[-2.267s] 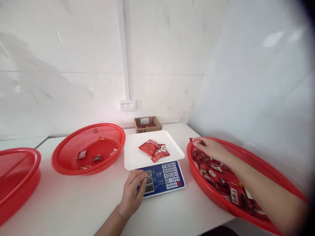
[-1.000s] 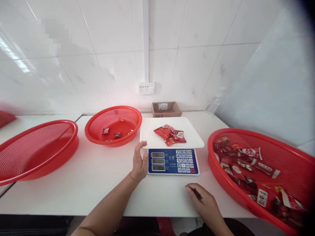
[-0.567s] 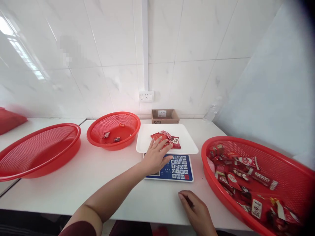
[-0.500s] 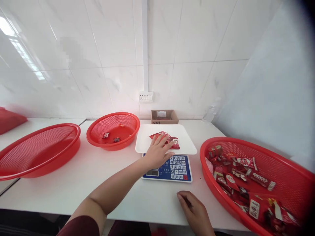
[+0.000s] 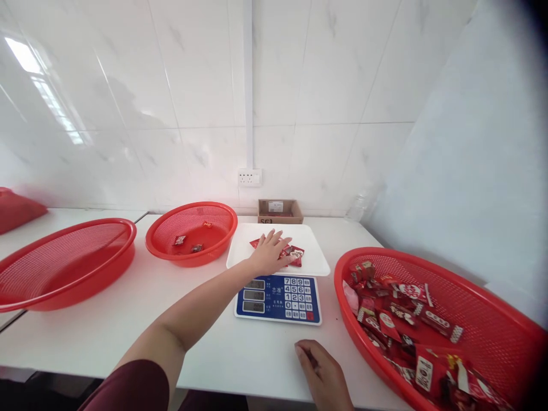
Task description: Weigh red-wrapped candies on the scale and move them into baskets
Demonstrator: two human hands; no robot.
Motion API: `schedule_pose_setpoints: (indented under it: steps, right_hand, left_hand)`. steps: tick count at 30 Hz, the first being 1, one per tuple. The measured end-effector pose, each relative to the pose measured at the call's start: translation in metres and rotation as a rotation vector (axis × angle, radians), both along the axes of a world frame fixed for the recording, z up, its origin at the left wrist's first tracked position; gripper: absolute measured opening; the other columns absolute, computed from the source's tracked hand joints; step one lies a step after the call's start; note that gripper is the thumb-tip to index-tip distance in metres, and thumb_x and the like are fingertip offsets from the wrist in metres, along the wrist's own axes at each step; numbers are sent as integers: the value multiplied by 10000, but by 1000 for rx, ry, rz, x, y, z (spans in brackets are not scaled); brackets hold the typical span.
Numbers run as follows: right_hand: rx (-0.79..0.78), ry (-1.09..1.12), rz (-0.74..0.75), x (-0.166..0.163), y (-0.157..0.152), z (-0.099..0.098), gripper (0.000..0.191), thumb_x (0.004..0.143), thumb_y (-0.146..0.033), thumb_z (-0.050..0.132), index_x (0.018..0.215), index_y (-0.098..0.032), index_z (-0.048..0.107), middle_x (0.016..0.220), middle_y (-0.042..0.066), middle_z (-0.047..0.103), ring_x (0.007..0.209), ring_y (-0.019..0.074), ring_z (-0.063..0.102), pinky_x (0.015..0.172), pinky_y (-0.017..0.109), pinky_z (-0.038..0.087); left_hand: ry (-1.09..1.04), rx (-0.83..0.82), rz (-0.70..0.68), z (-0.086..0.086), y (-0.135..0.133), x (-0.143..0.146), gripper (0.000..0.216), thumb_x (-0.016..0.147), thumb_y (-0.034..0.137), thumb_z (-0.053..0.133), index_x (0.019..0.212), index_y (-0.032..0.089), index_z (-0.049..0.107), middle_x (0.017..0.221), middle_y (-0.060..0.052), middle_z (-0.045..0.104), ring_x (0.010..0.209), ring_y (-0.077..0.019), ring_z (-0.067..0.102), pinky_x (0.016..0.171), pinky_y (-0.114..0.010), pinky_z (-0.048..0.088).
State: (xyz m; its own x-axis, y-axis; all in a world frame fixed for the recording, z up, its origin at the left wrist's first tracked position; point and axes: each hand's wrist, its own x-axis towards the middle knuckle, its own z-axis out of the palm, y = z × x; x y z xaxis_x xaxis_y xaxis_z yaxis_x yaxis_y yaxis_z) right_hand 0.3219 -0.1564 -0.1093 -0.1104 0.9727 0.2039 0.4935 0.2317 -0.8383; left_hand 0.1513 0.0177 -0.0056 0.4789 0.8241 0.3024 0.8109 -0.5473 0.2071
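My left hand (image 5: 271, 253) lies palm down with its fingers spread over several red snack packets (image 5: 296, 255) on the white tray (image 5: 314, 245) of a weighing scale. The hand partly hides the packets, and I cannot see whether it grips any. Below the tray is the scale's blue keypad panel (image 5: 278, 299), with small display windows at its left. My right hand (image 5: 325, 374) rests near the table's front edge, fingers loosely curled, with nothing visible in it. To its right, a large red basket (image 5: 342, 288) holds many wrapped snacks (image 5: 436, 321), mostly red and brown.
A round red basket (image 5: 153, 245) with a few small sweets stands left of the scale. Farther left is another red basket (image 5: 128, 242). A small cardboard box (image 5: 265, 211) sits behind the tray, below a wall socket (image 5: 250, 177). A pale panel (image 5: 462, 188) borders the right side.
My left hand has slid a little farther forward over the packets, uncovering the scale's displays. My right hand stays curled by the table edge. The whole view has shifted slightly.
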Motion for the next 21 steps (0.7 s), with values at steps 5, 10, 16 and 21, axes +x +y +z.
schedule_pose_setpoints:
  steps: [5,10,16,21]
  right_hand:
    - [15,-2,-26,-1,0,0,329,830,-454,435,782,-206,646,693,20,665,584,148,591,538,228,484]
    - [22,23,-66,-3,-2,-1,359,817,-495,434,740,-210,638,661,15,655,559,144,574,519,225,471]
    - [44,69,-84,-5,-3,-3,383,813,-523,425,712,-213,626,654,13,639,554,139,553,512,222,448]
    - [68,86,-102,-6,-3,-4,405,798,-555,425,672,-223,621,622,7,633,530,138,549,506,219,454]
  left_hand:
    - [113,-75,-69,-4,16,11,595,794,641,373,1263,281,439,1397,-105,360,1307,-356,216,994,-640,120]
    - [134,-52,-76,0,17,7,442,863,523,348,1195,271,493,1345,-62,434,1298,-274,266,1037,-547,144]
    - [128,-4,149,16,10,-44,510,892,528,242,1310,263,366,1445,-58,280,1351,-229,141,1073,-466,123]
    - [175,-28,545,23,5,-131,547,878,479,305,1341,189,343,1448,-132,253,1351,-310,92,1042,-554,75]
